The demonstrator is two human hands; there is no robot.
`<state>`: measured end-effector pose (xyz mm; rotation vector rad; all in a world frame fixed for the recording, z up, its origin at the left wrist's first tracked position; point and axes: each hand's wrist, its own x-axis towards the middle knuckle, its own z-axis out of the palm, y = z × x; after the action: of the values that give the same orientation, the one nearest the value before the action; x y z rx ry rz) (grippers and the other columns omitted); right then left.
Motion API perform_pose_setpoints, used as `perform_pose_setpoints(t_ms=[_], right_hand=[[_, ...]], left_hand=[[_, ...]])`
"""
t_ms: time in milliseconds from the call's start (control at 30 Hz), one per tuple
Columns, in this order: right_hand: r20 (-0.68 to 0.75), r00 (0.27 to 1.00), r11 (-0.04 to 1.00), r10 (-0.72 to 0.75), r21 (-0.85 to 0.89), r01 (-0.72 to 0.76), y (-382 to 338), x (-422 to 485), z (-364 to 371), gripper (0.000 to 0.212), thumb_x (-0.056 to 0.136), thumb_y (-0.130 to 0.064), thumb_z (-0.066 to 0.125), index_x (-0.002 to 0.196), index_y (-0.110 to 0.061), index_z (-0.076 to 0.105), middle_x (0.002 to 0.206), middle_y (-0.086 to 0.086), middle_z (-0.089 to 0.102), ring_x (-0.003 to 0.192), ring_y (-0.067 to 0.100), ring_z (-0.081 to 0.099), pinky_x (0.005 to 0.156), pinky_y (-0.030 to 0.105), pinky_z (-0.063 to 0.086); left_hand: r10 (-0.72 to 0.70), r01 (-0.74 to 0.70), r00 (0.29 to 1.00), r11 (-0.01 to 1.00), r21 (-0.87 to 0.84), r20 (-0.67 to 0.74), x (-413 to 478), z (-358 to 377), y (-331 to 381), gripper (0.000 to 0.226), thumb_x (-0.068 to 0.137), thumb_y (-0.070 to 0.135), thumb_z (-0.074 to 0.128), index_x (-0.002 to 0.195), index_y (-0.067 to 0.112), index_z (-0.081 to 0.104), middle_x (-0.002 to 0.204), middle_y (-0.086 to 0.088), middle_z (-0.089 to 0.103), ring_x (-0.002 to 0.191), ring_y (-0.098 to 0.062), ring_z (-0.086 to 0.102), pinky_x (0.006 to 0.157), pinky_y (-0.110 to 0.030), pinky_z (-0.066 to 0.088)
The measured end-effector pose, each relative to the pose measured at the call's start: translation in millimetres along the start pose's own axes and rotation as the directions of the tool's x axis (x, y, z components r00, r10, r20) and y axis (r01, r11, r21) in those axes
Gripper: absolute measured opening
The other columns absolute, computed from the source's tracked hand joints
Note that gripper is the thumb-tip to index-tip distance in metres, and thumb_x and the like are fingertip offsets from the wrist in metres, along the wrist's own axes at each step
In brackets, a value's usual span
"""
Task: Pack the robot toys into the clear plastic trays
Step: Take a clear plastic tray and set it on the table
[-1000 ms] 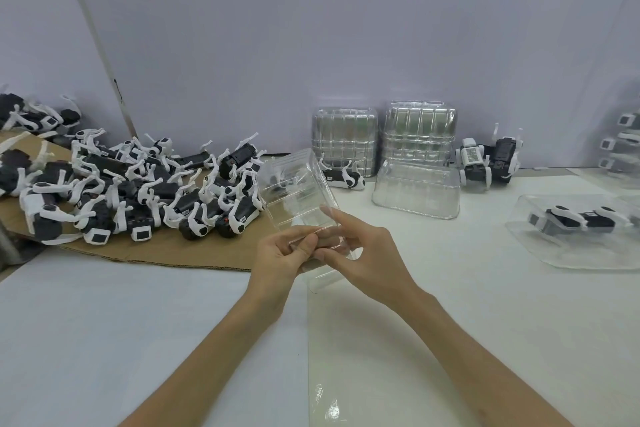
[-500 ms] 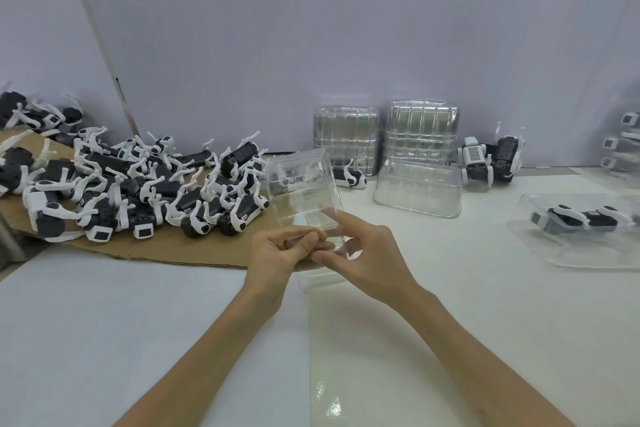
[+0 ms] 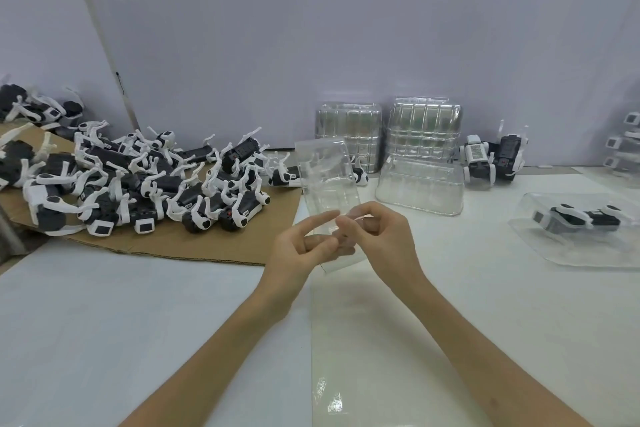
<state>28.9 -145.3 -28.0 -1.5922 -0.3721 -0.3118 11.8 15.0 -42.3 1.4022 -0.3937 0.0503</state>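
Between the two hands, held up off the table (image 3: 104,322), one clear tray (image 3: 327,177) tilts with its far end raised. The right hand (image 3: 384,239) pinches its near edge between thumb and forefinger; the left hand (image 3: 301,250) holds it with curled fingers (image 3: 322,246), forefinger stretched out along the plastic.

Left of the fingers a heap of robot toys (image 3: 145,187) lies tangled on one cardboard sheet (image 3: 207,246) — too knotted to count; a few more lie beyond it at the far left.

Behind the fingers, against the wall (image 3: 242,45), two tray stacks stand on edge, the left stack (image 3: 360,128) partly behind the held tray and the right stack (image 3: 424,128) beside it; one stray toy (image 3: 361,177) lies at the foot of the left stack; one loose tray (image 3: 420,189) lies before the right stack. Right of that stand two upright toys (image 3: 491,156), side by side.

Right of the fingers, well apart, one packed tray (image 3: 540,243) holds one toy — further packed toys at the frame's right edge (image 3: 623,146) are blurred. Beneath the forearms lies one clear sheet (image 3: 332,392).
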Motion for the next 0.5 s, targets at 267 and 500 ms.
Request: perform_pose_setpoints(t_ms=[267, 500], right_hand=[[0.146, 0.987, 0.963, -0.070, -0.248, 0.105, 1.5, -2.5, 5.4, 0.027, 0.079, -0.029, 0.083, 0.098, -0.022, 0.064, 0.088, -0.012, 0.072, 0.085, -0.002, 0.061, 0.077, 0.011, 0.042], [0.207, 0.973, 0.932, -0.098, -0.323, 0.162, 1.9, -3.1, 1.0, 0.025, 0.082, -0.029, 0.081, 0.089, -0.008, 0.067, 0.082, 0.005, 0.069, 0.085, 0.019, 0.062, 0.079, 0.036, 0.049]], left_hand=[[-0.002, -0.035, 0.984, 0.978, -0.206, -0.179, 0.0, -0.5, 3.7, 0.025, 0.095, 0.007, 0.059, 0.118, 0.004, 0.052, 0.103, -0.016, 0.076, 0.092, -0.032, 0.074, 0.079, -0.030, 0.058], [-0.098, 0.118, 0.992, 0.926, -0.359, 0.075, -1.9, -0.1, 1.9, 0.030, 0.097, 0.024, 0.053, 0.113, 0.014, 0.076, 0.127, -0.013, 0.067, 0.120, -0.028, 0.064, 0.094, -0.029, 0.054]])
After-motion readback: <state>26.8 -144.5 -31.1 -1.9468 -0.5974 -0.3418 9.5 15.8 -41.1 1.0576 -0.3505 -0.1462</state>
